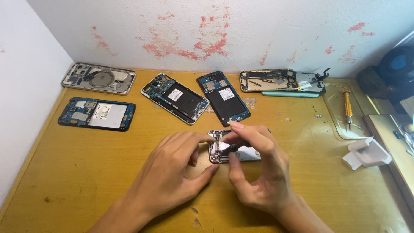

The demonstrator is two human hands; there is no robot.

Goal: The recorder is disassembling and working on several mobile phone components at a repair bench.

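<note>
Yellow wood is lying under your two hands: it is the table [108,172]. You are working on a small open phone [222,149] with its back off, and it is lying flat on the table right between your hands.

Your left hand [172,174] is resting on the table and its fingers are bending in. The fingertips are touching the left edge of the open phone and steadying it. The thumb is sticking out below the phone.

Your right hand [258,170] is pinching a thin dark tool [237,146]. The tip of the tool is pointing down into the open phone. Your fingers are hiding most of the tool, so you cannot tell what kind it is.

Past your fingertips, four more open phones are lying in a row. A black one [223,98] is the nearest to your right hand. A blue one [97,114] is lying far off to the left of your left hand. Off to the right of your right hand, a yellow screwdriver [347,108] is lying in a clear tray [340,125], and a white box [366,153] is sitting nearer to you.
</note>
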